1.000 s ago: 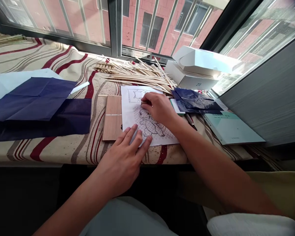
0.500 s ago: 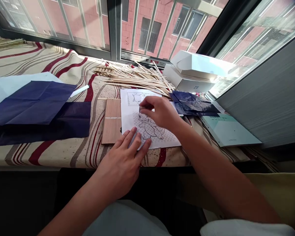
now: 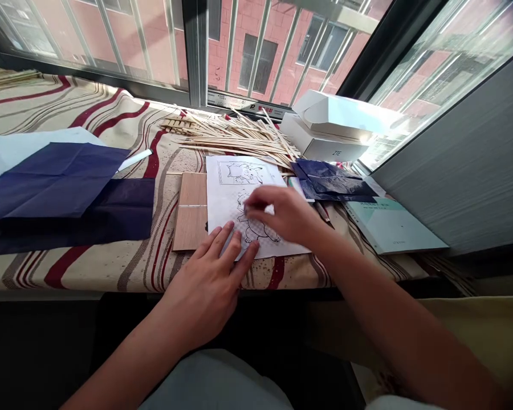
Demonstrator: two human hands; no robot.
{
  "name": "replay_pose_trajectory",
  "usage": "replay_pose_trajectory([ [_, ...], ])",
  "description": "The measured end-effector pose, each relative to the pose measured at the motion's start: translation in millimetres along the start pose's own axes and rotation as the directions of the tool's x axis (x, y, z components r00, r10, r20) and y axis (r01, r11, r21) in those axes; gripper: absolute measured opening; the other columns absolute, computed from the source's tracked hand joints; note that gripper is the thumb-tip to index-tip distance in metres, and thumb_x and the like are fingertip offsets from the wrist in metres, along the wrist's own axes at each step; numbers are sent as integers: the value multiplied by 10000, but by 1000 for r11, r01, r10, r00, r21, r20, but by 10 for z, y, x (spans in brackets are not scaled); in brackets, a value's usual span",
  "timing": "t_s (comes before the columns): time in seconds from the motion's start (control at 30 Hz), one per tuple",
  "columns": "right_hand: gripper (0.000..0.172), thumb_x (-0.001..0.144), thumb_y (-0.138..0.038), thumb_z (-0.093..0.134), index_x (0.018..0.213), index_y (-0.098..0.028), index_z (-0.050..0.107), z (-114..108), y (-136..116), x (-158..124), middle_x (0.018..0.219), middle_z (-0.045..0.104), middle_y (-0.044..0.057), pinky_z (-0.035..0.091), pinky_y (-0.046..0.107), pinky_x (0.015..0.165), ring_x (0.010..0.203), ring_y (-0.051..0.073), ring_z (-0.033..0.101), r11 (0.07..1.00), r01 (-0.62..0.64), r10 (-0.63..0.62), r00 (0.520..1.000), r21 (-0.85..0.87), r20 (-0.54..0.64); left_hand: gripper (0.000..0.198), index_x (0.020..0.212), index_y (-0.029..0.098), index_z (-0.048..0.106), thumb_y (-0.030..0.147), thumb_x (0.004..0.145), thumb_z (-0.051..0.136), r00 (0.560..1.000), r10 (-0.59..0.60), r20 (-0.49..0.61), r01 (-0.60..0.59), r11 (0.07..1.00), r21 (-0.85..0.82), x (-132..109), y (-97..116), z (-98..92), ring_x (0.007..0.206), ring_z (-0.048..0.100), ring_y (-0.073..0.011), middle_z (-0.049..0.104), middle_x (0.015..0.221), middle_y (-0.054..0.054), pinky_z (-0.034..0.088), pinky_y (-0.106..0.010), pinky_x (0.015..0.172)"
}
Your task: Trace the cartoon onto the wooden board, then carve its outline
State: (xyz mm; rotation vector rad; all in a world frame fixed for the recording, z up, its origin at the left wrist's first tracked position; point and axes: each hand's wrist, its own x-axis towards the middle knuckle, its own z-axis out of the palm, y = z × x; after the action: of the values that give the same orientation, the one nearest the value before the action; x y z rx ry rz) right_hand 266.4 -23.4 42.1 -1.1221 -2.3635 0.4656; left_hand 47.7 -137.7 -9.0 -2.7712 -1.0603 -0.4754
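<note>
Right hand [image 3: 284,215] lower, over line-drawing sheet [image 3: 223,196]

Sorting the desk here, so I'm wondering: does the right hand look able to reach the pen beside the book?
Probably yes. The right hand hovers over the edge of the printed sheet, close to the pen, and nothing appears to lie between them.

Line-drawing sheet [image 3: 222,193] right of a wooden board [image 3: 190,210], carbon paper [image 3: 55,182] left, sticks [image 3: 235,136] behind, booklet [image 3: 389,226] right
</note>
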Motion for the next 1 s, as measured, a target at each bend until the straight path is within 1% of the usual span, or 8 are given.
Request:
replay_pose_trajectory([
  [0.1, 44, 961, -152, 689, 963, -177, 726, 21, 26, -54, 984, 787, 81, 489, 326, 807, 859, 201, 684, 997, 7, -11, 999, -74, -47, 700, 1647, 67, 446, 194, 963, 527, 1000, 13, 12, -13, 1000, -13, 5, -10, -18, 1587, 430, -494, 552, 1603, -277, 423, -658, 1269],
  [0.23, 79, 900, -102, 738, 880, -175, 717, 14, 232, 234, 943, 795, 79, 453, 340, 796, 837, 210, 664, 975, -114, 90, 987, -190, -134, 697, 1637, 81, 471, 178, 949, 529, 1000, 7, 30, -6, 1000, -25, 26, -17, -34, 1576, 444, -504, 558, 1596, -274, 450, -665, 1246],
  [0.3, 98, 890, -82, 738, 874, -176, 713, -13, 243, 263, 942, 795, 78, 461, 345, 807, 837, 210, 670, 976, -123, 98, 985, -181, -143, 693, 1632, 81, 479, 173, 947, 533, 1000, 1, 21, -1, 1000, -22, 33, -15, -30, 1571, 450, -506, 555, 1598, -278, 452, -663, 1244],
  [0.4, 40, 931, -137, 735, 935, -176, 728, -58, 136, 65, 934, 799, 61, 505, 331, 818, 835, 198, 700, 999, -29, 27, 997, -29, -72, 694, 1631, 74, 475, 167, 946, 534, 1000, 4, -2, -4, 1000, -12, 31, -11, -14, 1565, 460, -504, 559, 1593, -281, 441, -660, 1251],
  [0.47, 27, 954, -160, 726, 971, -172, 741, -77, 84, -63, 946, 798, 62, 512, 329, 816, 845, 198, 710, 999, 35, -35, 999, -16, 10, 683, 1625, 67, 476, 166, 951, 524, 1000, 12, -16, -12, 1000, -8, 26, -12, -5, 1558, 470, -500, 569, 1584, -279, 444, -655, 1249],
  [0.7, 76, 901, -81, 757, 905, -156, 746, -81, 236, 225, 942, 802, 85, 481, 348, 815, 850, 215, 698, 974, -112, 95, 991, -198, -95, 684, 1618, 88, 479, 167, 939, 513, 999, 15, -32, -15, 1000, 5, 16, -13, 0, 1558, 473, -488, 571, 1582, -261, 467, -640, 1232],
  [0.87, 35, 941, -140, 736, 955, -171, 741, -142, 118, -66, 944, 802, 60, 516, 322, 814, 834, 190, 711, 999, 9, -8, 1000, -42, 23, 674, 1613, 72, 482, 158, 945, 511, 1000, 15, -22, -15, 1000, 6, 27, -13, -7, 1548, 489, -493, 586, 1568, -268, 472, -644, 1235],
  [1.0, 31, 940, -145, 747, 951, -169, 731, -129, 197, -43, 958, 797, 72, 491, 323, 799, 846, 201, 698, 993, 15, -15, 1000, -118, 1, 688, 1614, 60, 484, 160, 934, 524, 999, 29, -15, -29, 999, 20, 38, -21, -18, 1540, 492, -511, 581, 1572, -284, 487, -658, 1220],
])
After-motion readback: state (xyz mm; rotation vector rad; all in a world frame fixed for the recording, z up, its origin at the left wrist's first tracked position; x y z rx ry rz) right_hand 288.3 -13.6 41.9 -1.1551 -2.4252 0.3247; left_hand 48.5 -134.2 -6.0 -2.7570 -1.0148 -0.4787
